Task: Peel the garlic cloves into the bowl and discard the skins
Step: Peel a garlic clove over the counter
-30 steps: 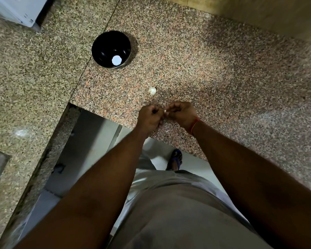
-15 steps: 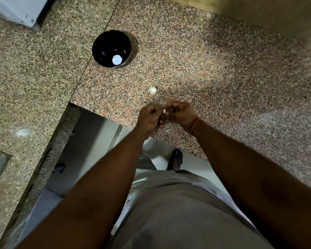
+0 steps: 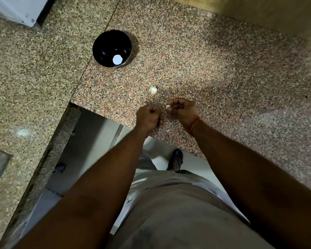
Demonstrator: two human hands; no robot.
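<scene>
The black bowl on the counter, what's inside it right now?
Inside the black bowl only one small round white patch shows near its front wall; whether it is a peeled clove or a glare spot cannot be told. The rest of the inside looks dark and bare.

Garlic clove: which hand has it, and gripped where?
The right hand pinches the garlic clove at its fingertips, one end showing. The left hand is curled; whether it holds anything cannot be told.

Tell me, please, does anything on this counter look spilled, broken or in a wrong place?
Nothing stands out. The black bowl sits upright on the granite counter, a garlic piece lies loose near the hands, and the right hand pinches a clove. The white disc inside the bowl may be only a reflection.
</scene>
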